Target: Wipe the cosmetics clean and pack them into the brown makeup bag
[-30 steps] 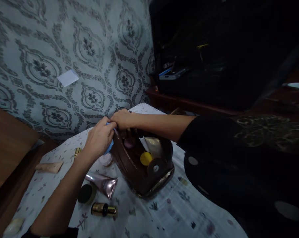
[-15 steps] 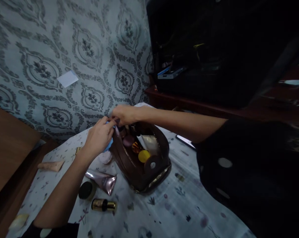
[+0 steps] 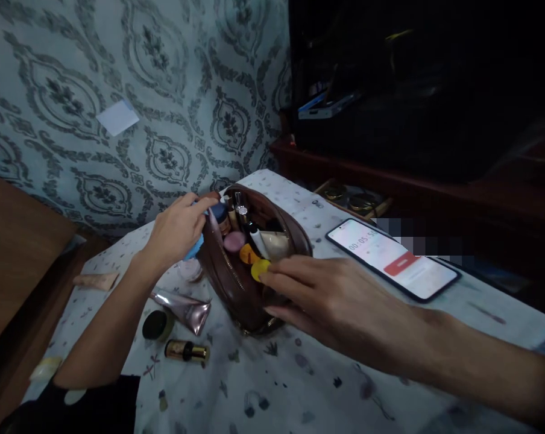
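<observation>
A brown cosmetic bag stands unzipped on the table, packed with toiletries. My left hand is closed over its far left rim, and a light-blue thing, unclear in kind, shows beneath the palm. At the near end my right hand has its fingertips over the bag's edge, thumb outside, next to a round yellow lid. Inside lie a pink round item, an orange round item, a pale tube and a dark-blue-lidded jar.
Left of the bag lie a metallic pink tube, a dark-lidded jar, a gold-capped bottle and a beige tube. A lit phone lies at the right, near a box. Patterned wall rises behind.
My right hand has moved from the bag's far end, beside my left hand, to its near end. The phone is now fully uncovered. My left hand stays at the rim.
</observation>
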`<state>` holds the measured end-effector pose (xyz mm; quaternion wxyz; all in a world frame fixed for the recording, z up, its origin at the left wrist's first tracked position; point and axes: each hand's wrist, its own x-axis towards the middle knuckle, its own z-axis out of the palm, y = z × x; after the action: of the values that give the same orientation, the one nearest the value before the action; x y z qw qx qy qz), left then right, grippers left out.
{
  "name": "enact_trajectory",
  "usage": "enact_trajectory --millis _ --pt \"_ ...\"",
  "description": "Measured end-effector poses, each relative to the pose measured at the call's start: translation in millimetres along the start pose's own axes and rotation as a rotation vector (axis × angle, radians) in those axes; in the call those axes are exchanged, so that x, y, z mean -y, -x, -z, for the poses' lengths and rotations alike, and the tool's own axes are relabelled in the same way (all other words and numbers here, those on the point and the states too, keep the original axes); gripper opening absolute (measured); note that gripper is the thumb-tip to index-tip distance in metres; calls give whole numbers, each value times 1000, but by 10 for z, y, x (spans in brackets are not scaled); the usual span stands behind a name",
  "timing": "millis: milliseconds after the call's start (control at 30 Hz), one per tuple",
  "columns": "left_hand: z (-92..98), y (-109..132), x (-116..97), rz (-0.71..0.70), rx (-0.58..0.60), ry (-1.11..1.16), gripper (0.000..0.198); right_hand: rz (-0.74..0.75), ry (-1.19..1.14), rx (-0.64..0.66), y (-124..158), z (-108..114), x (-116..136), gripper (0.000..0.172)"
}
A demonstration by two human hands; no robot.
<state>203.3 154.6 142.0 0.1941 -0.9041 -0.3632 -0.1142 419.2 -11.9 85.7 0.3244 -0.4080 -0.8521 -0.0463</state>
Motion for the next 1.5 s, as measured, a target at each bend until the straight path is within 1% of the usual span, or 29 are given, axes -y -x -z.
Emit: enact_trajectory --millis 67,133,200,267,367,467,567,633,700,733,800,867,933,1000,1067,1167,1233,1300,1367,1500 --pt "26 32 -11 26 -53 35 47 -17 -21 -18 143 -37 27 22" --pt "64 107 -18 77 -136 69 45 -15 -57 -35 242 -75 36 24" --pt "95 232 -17 137 -220 95 43 -4 -80 -76 312 -121 35 25" --pt "96 408 -4 192 -261 129 41 1 -80 -136 364 -176 33 22" --pt "2 740 63 274 -224 199 37 -5 -56 -214 415 -257 46 20" --pt "-173 1110 210 366 -164 276 34 5 -25 -273 437 -310 87 20" --pt "-305 1474 388 515 -170 299 34 35 -2 -293 433 -338 134 19" --pt "-331 1693 473 631 -166 294 35 46 5 -291 419 -362 158 18" --pt "-329 1876 502 713 -142 310 36 56 9 -295 403 -399 182 17" --pt "-330 1953 492 728 -127 328 36 67 5 -303 393 -421 197 17" --pt "-355 2076 429 706 -98 369 38 96 -14 -318 370 -464 242 17" --pt "-422 2168 331 648 -64 408 37 129 -55 -299 332 -504 314 18" --pt "-517 2236 235 619 -49 441 35 165 -111 -258 273 -552 412 18" --pt "-611 2281 170 633 -78 474 34 197 -161 -188 194 -626 527 17" --pt "-680 2302 146 659 -124 505 33 199 -195 -84 101 -731 648 17" --pt "-720 2298 157 690 -157 544 31 109 -247 136 -57 -930 821 15" --pt "-716 2282 172 711 -168 558 32 17 -302 227 -169 -1069 919 18" --pt "-704 2265 183 729 -172 561 35 -52 -362 245 -275 -1201 1000 27" --pt "-691 2251 188 747 -171 565 38 -90 -409 240 -361 -1323 1057 31" --pt "-675 2242 179 779 -181 589 42 -98 -443 211 -419 -1526 1098 27"
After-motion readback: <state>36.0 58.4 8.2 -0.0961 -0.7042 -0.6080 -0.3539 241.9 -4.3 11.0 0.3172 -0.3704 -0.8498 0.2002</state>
